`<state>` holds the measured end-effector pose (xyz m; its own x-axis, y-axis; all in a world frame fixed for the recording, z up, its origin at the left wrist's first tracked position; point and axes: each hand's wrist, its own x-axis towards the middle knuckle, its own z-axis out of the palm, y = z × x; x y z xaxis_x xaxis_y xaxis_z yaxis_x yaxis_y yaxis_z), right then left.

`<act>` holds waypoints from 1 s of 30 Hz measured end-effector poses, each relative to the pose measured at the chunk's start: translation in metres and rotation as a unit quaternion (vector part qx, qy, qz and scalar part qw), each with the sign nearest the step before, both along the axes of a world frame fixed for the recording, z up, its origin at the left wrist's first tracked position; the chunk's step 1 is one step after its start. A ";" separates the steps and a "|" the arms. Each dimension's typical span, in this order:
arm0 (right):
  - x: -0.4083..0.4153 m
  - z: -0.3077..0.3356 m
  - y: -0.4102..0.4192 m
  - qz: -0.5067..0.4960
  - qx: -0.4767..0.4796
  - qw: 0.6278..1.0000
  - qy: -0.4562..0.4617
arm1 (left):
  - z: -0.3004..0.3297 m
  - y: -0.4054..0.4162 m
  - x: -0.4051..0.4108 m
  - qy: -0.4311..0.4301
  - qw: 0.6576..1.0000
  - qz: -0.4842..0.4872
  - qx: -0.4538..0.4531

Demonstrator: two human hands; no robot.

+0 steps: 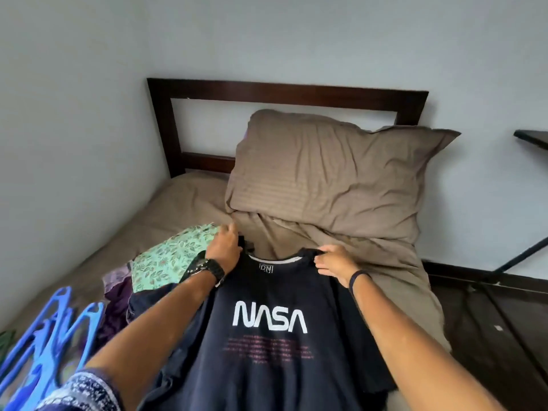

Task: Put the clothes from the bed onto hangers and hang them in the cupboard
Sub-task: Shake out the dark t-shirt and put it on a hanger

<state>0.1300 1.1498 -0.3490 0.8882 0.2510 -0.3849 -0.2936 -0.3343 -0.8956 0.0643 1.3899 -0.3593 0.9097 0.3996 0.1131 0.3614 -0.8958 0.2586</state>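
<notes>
Both hands are gripping a dark navy cotton T-shirt (pixel 267 336) printed "NASA" in white, lying front-up on the tan-sheeted bed (pixel 184 203): left hand (pixel 224 247) and right hand (pixel 333 262) pinching its shoulders.

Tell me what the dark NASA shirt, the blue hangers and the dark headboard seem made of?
Dark navy NASA T-shirt: soft matte knit, probably cotton; it drapes limply. Bright blue hangers: likely moulded plastic, smooth with a slight sheen. Dark brown headboard: apparently stained wood with a satin finish.
</notes>
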 end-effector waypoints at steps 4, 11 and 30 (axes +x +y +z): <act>-0.011 -0.053 0.001 -0.001 0.028 0.995 0.099 | -0.049 -0.005 -0.003 0.046 0.992 -0.038 0.115; -0.052 -0.054 0.033 -0.074 0.162 0.982 0.062 | -0.043 -0.009 -0.070 -0.088 0.986 -0.085 -0.117; -0.288 -0.079 0.178 0.384 0.007 0.923 -0.006 | -0.090 0.039 -0.337 -0.029 0.957 0.265 -0.116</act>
